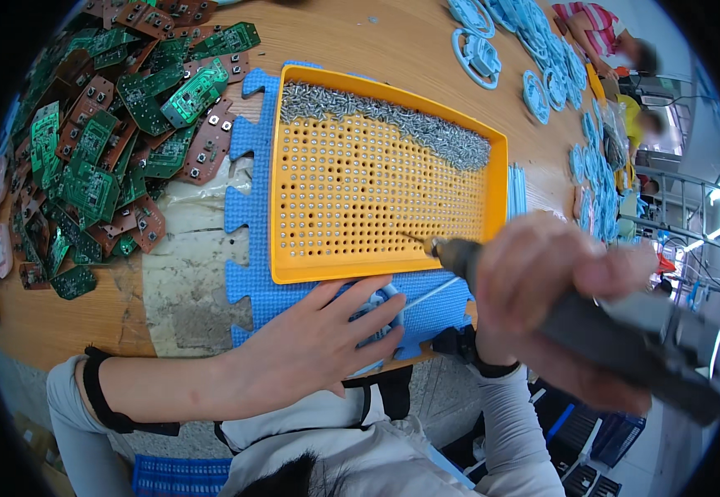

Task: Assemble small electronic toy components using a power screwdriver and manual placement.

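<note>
My right hand (pixel 555 302) is closed around a dark electric screwdriver (pixel 617 340). Its thin bit (pixel 414 238) points left, over the near right part of a yellow screw tray (pixel 360 272). Whether a screw sits on the tip is too small to tell. Loose silver screws (pixel 393 120) are heaped along the tray's far side, and many holes in its perforated plate have screws standing in them. In front of the tray, my left hand (pixel 318 352) holds a light blue plastic part (pixel 368 323) on the blue foam mat (pixel 252 207), fingers curved over it and partly hiding it.
Green and brown circuit boards (pixel 111 141) lie in a large pile at the left. Several light blue plastic parts (pixel 480 58) spread across the far right of the wooden table (pixel 327 37). Light blue strips (pixel 517 190) lie beside the tray. Other people (pixel 596 29) sit farther along.
</note>
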Demonstrator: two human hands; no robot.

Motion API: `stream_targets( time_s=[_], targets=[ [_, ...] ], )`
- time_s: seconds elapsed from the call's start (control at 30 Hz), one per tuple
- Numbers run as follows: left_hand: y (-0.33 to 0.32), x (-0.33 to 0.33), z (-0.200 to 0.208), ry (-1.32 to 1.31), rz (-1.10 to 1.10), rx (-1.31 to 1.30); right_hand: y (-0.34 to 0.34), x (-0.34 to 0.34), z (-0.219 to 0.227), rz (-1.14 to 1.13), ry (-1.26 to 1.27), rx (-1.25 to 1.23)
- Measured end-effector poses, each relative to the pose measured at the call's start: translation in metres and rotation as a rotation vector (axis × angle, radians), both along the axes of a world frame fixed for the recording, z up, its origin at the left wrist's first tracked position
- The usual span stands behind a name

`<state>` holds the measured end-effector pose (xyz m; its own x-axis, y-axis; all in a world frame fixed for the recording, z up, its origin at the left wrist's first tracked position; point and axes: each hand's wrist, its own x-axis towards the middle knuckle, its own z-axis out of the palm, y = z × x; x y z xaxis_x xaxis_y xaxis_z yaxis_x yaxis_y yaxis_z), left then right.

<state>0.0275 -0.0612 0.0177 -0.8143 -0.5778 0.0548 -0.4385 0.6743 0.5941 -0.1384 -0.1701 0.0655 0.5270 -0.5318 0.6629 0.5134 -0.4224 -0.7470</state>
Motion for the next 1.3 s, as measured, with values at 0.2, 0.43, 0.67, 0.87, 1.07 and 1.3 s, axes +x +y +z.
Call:
stream_targets(
  time_s=[0.2,0.43,0.67,0.87,1.07,1.3],
  targets=[
    [-0.001,0.002,0.001,0.118,0.022,-0.001,-0.022,0.001,0.000,0.019,0.112,-0.016],
    [-0.001,0.001,0.001,0.123,0.028,0.014,-0.031,0.003,-0.003,0.015,0.108,-0.037],
    [-0.002,0.000,0.002,0.061,0.023,-0.012,-0.017,-0.002,0.016,-0.022,0.125,0.030],
    [-0.003,-0.003,0.005,0.025,0.020,-0.011,0.023,-0.021,0.059,-0.121,0.159,0.038],
    [-0.002,-0.002,0.002,0.038,0.042,0.047,0.059,-0.033,0.047,0.072,0.134,0.153],
    [-0.003,-0.002,0.003,0.038,0.035,0.054,0.078,-0.026,0.027,-0.031,0.040,0.263]
  ],
)
